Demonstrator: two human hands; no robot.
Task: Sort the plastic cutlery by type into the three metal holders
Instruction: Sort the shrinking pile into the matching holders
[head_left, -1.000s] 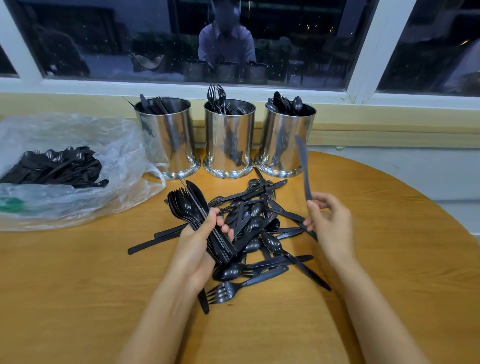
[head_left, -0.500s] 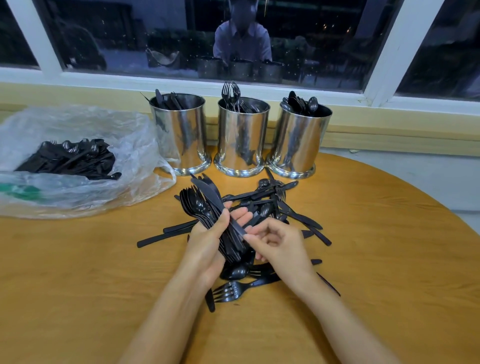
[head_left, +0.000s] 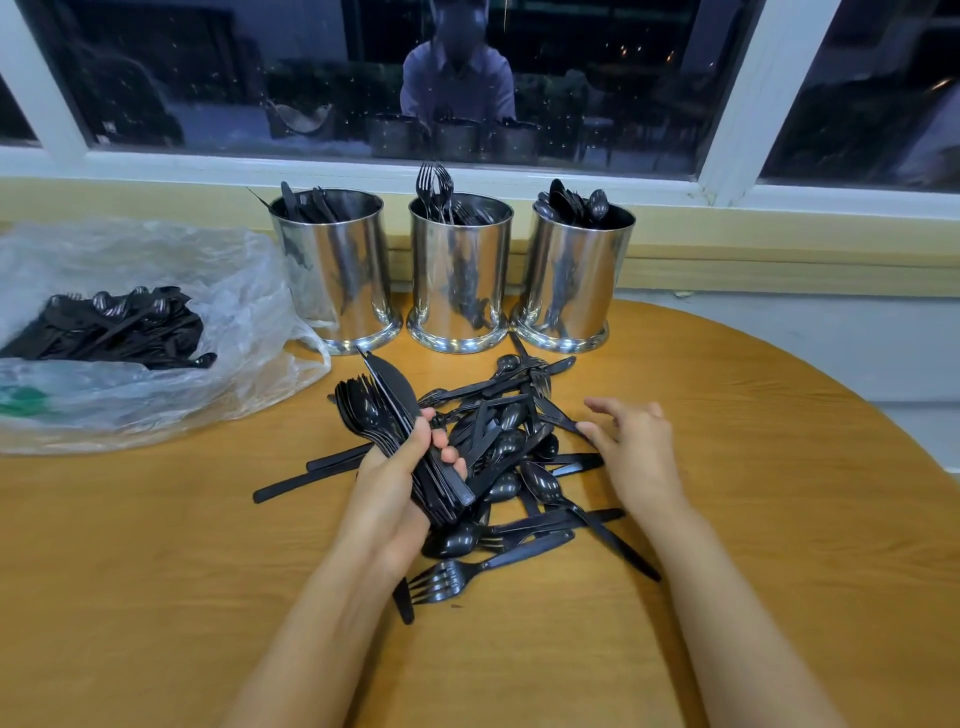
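Fingers (head_left: 451, 457) of the left hand (head_left: 389, 499) are curled round a bundle (head_left: 382, 410) of spoons and a knife, above the cutlery pile (head_left: 519, 457). The right hand (head_left: 636, 452) is held spread, empty, at the pile's right edge. Three holders (head_left: 460, 270) are lined up behind on the tabletop (head_left: 156, 571).

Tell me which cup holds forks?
Under the window, at the wooden table's far edge, three metal holders stand in a row. The fork holder is the middle one, between knife holder and spoon holder. Only it shows tines above its rim.
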